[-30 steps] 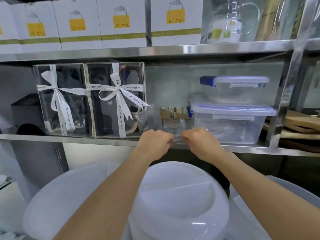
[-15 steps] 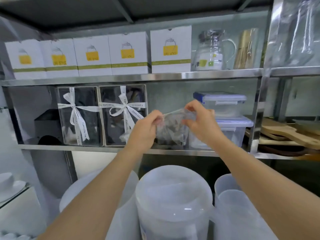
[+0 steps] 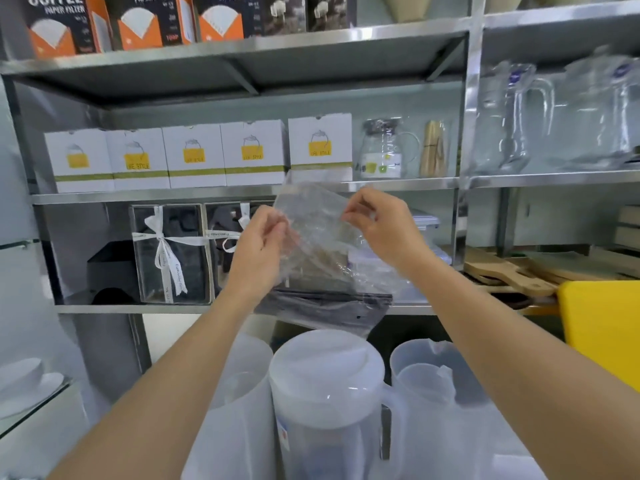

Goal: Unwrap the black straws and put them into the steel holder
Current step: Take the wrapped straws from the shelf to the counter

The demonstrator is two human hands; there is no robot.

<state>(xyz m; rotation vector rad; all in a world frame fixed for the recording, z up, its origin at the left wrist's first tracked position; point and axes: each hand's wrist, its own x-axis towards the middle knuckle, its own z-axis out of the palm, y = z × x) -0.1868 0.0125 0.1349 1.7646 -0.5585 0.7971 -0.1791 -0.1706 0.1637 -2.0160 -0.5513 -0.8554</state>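
Observation:
A clear plastic bag hangs in front of the steel shelving, its top pinched between both hands. My left hand grips the bag's left upper edge and my right hand grips its right upper edge. A bundle of black straws lies across the bottom of the bag, sagging to the right. No steel holder shows in this view.
White lidded plastic jugs stand right below the bag. The steel shelf behind holds white boxes, ribboned gift boxes, glass jugs, wooden boards and a yellow board at right.
Both hands have lifted the bag up off the shelf edge to chest height; the view has tilted upward, showing higher shelves.

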